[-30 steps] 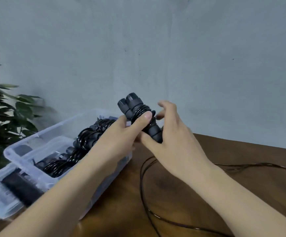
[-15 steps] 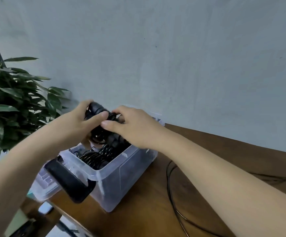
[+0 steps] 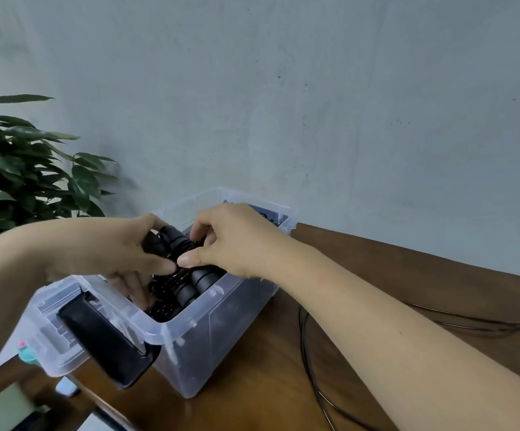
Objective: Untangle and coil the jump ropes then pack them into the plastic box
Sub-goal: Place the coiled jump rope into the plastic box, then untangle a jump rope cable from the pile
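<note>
Lowered rope bundle (image 3: 174, 242) enters box (image 3: 221, 331) beside plant (image 3: 19, 169).

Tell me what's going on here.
A person is packing jump ropes. The left hand and right hand both grip a coiled rope, holding it in the mouth of the clear box, which has more black rope inside. A loose rope lies on the table, not yet coiled. The lid sits beside the box.

Both hands, the left hand (image 3: 122, 253) and right hand (image 3: 237, 241), have carried the coiled jump rope (image 3: 174, 244) from above the counter (image 3: 268, 368) down into the plastic box (image 3: 202, 331).
</note>
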The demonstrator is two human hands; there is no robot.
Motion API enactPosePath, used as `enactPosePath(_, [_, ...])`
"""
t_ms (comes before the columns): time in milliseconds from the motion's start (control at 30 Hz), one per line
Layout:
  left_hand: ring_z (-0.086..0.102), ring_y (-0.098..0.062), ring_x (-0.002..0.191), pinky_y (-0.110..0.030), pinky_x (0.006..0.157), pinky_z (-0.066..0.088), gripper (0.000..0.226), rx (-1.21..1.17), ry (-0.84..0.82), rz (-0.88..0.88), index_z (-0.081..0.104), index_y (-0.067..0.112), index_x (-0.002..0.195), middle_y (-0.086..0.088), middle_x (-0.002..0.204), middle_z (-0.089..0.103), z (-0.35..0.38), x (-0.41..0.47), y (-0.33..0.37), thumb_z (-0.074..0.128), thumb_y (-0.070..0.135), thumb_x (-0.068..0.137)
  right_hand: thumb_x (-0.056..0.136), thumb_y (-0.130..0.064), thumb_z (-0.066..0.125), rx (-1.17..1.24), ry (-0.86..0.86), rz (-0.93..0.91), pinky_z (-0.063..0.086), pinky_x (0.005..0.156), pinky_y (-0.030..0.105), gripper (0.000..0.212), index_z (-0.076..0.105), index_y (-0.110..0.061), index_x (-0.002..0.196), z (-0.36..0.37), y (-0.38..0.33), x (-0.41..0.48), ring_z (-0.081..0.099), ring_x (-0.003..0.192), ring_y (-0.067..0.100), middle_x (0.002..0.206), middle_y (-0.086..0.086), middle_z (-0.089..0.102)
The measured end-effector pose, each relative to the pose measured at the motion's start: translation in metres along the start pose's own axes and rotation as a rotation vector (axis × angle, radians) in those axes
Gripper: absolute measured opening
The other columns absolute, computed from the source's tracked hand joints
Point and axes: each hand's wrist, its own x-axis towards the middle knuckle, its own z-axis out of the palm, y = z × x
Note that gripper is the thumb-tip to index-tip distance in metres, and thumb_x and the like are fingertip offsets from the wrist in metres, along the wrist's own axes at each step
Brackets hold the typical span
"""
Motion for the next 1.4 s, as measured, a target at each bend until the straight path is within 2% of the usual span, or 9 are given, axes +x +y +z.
enactPosePath(100, [0.080, -0.028, 0.094, -0.030, 0.079, 0.061, 0.072, 0.043, -0.089, 0.055, 0.034, 0.036, 0.143, -0.013, 0.097, 0.081, -0.007, -0.003, -0.009, 0.079, 0.013, 0.092, 0.088, -0.048, 0.086, 0.032, 0.016, -0.010, 0.054, 0.073, 0.030, 0.035, 0.071, -0.028, 0.112, 0.003, 0.003, 0.004, 0.068, 0.083, 0.012, 0.091, -0.008, 0.070])
enactPosePath(200, [0.080, -0.024, 0.089, -0.027, 0.077, 0.060, 0.093, 0.044, -0.025, 0.064, 0.025, 0.042, 0.149, -0.010, 0.094, 0.082, -0.004, -0.002, -0.011, 0.086, 0.010, 0.085, 0.091, -0.046, 0.082, 0.019, 0.015, -0.042, 0.054, 0.072, 0.029, 0.030, 0.073, -0.032, 0.116, 0.002, 0.005, 0.005, 0.068, 0.083, 0.010, 0.091, -0.008, 0.070])
enactPosePath(367, [0.080, -0.023, 0.078, -0.029, 0.072, 0.061, 0.079, -0.052, 0.163, 0.067, 0.034, 0.036, 0.142, -0.008, 0.084, 0.081, 0.016, -0.005, 0.002, 0.086, 0.020, 0.085, 0.096, -0.049, 0.076, 0.059, 0.029, -0.038, 0.054, 0.084, 0.024, 0.025, 0.079, -0.033, 0.116, -0.002, 0.011, 0.007, 0.067, 0.094, 0.002, 0.102, -0.013, 0.073])
enactPosePath(600, [0.064, -0.002, 0.047, -0.038, 0.072, 0.063, 0.075, 0.469, 0.368, -0.021, 0.042, 0.033, 0.114, 0.009, 0.057, 0.072, 0.034, 0.002, 0.015, 0.093, 0.055, 0.064, 0.097, -0.050, 0.074, -0.140, -0.031, -0.039, 0.032, 0.086, 0.032, 0.028, 0.073, -0.038, 0.123, 0.003, 0.010, 0.004, 0.048, 0.114, 0.019, 0.100, -0.009, 0.054])
enactPosePath(733, [0.066, -0.012, 0.058, -0.038, 0.066, 0.063, 0.090, 0.645, 0.416, -0.010, 0.046, 0.025, 0.120, 0.002, 0.059, 0.069, 0.036, 0.003, 0.019, 0.091, 0.069, 0.055, 0.101, -0.050, 0.069, -0.141, 0.006, -0.045, 0.028, 0.089, 0.031, 0.031, 0.073, -0.040, 0.130, 0.005, 0.007, -0.003, 0.049, 0.115, 0.020, 0.092, -0.016, 0.045])
enactPosePath(867, [0.065, -0.009, 0.071, -0.037, 0.071, 0.059, 0.099, 0.628, 0.374, 0.029, 0.047, 0.030, 0.134, 0.006, 0.074, 0.065, 0.031, 0.001, 0.009, 0.087, 0.076, 0.057, 0.101, -0.052, 0.067, -0.061, 0.061, -0.050, 0.032, 0.094, 0.031, 0.035, 0.073, -0.040, 0.133, 0.004, 0.012, -0.016, 0.050, 0.105, 0.013, 0.090, -0.017, 0.055])
enactPosePath(1033, [0.061, -0.003, 0.066, -0.026, 0.061, 0.041, 0.073, 0.510, 0.370, 0.128, 0.058, 0.046, 0.131, 0.013, 0.072, 0.064, 0.018, -0.003, 0.006, 0.078, 0.078, 0.069, 0.101, -0.055, 0.066, -0.078, 0.099, -0.088, 0.033, 0.092, 0.032, 0.033, 0.072, -0.042, 0.131, -0.004, 0.013, -0.035, 0.046, 0.107, 0.013, 0.100, -0.010, 0.058])
enactPosePath(1200, [0.060, -0.005, 0.058, -0.023, 0.053, 0.045, 0.036, 0.193, 0.578, 0.360, 0.064, 0.044, 0.109, 0.009, 0.072, 0.067, 0.030, 0.000, 0.026, 0.071, 0.068, 0.084, 0.103, -0.052, 0.063, -0.107, 0.158, -0.104, 0.037, 0.089, 0.033, 0.023, 0.075, -0.043, 0.121, -0.014, 0.014, -0.050, 0.051, 0.102, 0.012, 0.097, -0.009, 0.060])
enactPosePath(1400, [0.057, -0.002, 0.062, -0.014, 0.056, 0.039, 0.009, 0.030, 0.582, 0.610, 0.068, 0.037, 0.103, 0.009, 0.068, 0.064, 0.083, 0.006, 0.079, 0.067, 0.046, 0.099, 0.100, -0.043, 0.066, -0.109, 0.274, -0.021, 0.047, 0.086, 0.034, 0.021, 0.070, -0.043, 0.121, -0.041, 0.044, -0.104, 0.056, 0.095, 0.006, 0.095, -0.013, 0.063])
